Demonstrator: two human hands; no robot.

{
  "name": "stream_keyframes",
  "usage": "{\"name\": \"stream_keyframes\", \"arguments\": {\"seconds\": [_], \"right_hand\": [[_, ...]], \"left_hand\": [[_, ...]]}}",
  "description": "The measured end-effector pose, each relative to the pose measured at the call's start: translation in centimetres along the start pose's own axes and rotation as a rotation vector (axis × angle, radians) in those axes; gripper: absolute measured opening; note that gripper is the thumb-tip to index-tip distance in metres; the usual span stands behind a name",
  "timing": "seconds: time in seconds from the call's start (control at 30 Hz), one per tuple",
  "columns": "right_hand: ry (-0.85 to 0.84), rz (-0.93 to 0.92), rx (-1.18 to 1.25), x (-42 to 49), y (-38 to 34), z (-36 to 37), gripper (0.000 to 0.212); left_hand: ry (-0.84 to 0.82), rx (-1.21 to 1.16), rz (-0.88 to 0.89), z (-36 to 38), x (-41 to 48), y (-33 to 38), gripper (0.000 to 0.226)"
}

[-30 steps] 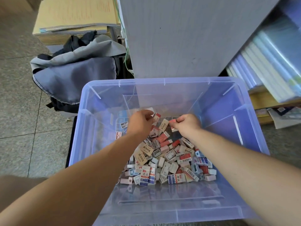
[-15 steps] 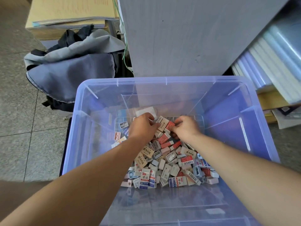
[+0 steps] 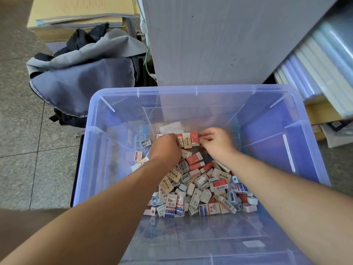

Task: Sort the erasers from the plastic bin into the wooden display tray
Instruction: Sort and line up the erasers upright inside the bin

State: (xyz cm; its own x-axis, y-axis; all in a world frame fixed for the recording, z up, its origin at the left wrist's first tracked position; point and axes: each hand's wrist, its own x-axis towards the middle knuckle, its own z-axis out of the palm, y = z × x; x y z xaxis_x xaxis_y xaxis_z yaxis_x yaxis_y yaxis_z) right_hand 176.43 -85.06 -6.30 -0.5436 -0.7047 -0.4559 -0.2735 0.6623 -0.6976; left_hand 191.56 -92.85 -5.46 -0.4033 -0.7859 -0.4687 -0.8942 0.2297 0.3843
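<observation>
A translucent blue bin (image 3: 191, 88) stands on a tiled floor (image 3: 19, 134), and both bare forearms reach down into it. Everything in it sits on the bottom. The bulk is one loose heap of erasers (image 3: 202, 186) in the middle: small blocks in tan, red, white and blue-and-white sleeves. They lie flat, on edge and across one another, several with barcodes facing up. A few strays (image 3: 138, 156) lie apart from the heap, near the left wall. A pale card (image 3: 171, 127) lies flat at the far end, just beyond the hands.

At the far edge of the heap the two hands hold a short row (image 3: 188, 140) of erasers between them, red and tan ones packed side by side and touching. The left hand (image 3: 165, 148) has its knuckles toward the camera and its fingers curled over the row's left end. The right hand (image 3: 217, 143), slightly blurred, pinches the right end with thumb and bent fingers. Whether the row rests on the bottom or is lifted clear of it cannot be told.

Outside the bin, a grey bag (image 3: 82, 79) slumps on the floor at its far left corner. A cardboard box (image 3: 76, 8) stands beyond the bag. A grey panel (image 3: 210, 41) rises right behind the far rim. Stacked clear folders (image 3: 315, 69) lie on a shelf to the right.
</observation>
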Motion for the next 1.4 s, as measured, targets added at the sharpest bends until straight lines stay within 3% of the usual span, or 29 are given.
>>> {"name": "stream_keyframes", "arguments": {"seconds": [0.1,0.23,0.3,0.43,0.6,0.7,0.83,1.1,1.27,1.4], "right_hand": [[-0.011,-0.053,-0.215,-0.5,-0.5,-0.7,0.011],[-0.365,-0.073,-0.392,-1.8,-0.9,-1.2,0.036],[-0.404,-0.051,-0.367,-2.2,-0.9,-1.2,0.04],[-0.341,-0.008,-0.248,-2.1,-0.9,-1.4,0.018],[-0.032,0.086,-0.052,-0.8,-1.1,-2.3,0.015],[0.081,0.162,-0.001,0.0,-0.1,-2.0,0.017],[0.091,0.227,0.085,0.2,0.7,-1.2,0.022],[0.05,0.224,0.106,0.0,0.7,-1.3,0.013],[0.098,0.192,0.099,-0.5,0.8,-1.6,0.016],[0.135,0.2,0.064,-0.3,1.0,-1.4,0.021]], "left_hand": [[-0.063,0.037,0.043,-0.7,-0.1,-0.1,0.017],[-0.171,0.058,0.109,-1.1,-0.3,-0.6,0.037],[-0.178,0.071,0.13,-1.0,-0.5,-0.8,0.037],[-0.153,0.087,0.171,-1.0,-0.9,-0.8,0.029],[-0.13,0.171,0.232,-1.2,-0.9,-0.6,0.034],[-0.107,0.191,0.215,-1.0,-0.6,-0.6,0.026],[-0.082,0.149,0.151,-0.8,-0.7,-0.8,0.01],[-0.124,-0.144,0.036,-0.9,-0.7,-1.1,0.013],[0.058,-0.362,-0.087,-2.2,-0.9,-1.1,0.009],[0.094,-0.308,-0.268,-2.3,-0.7,-2.0,0.017]]}}
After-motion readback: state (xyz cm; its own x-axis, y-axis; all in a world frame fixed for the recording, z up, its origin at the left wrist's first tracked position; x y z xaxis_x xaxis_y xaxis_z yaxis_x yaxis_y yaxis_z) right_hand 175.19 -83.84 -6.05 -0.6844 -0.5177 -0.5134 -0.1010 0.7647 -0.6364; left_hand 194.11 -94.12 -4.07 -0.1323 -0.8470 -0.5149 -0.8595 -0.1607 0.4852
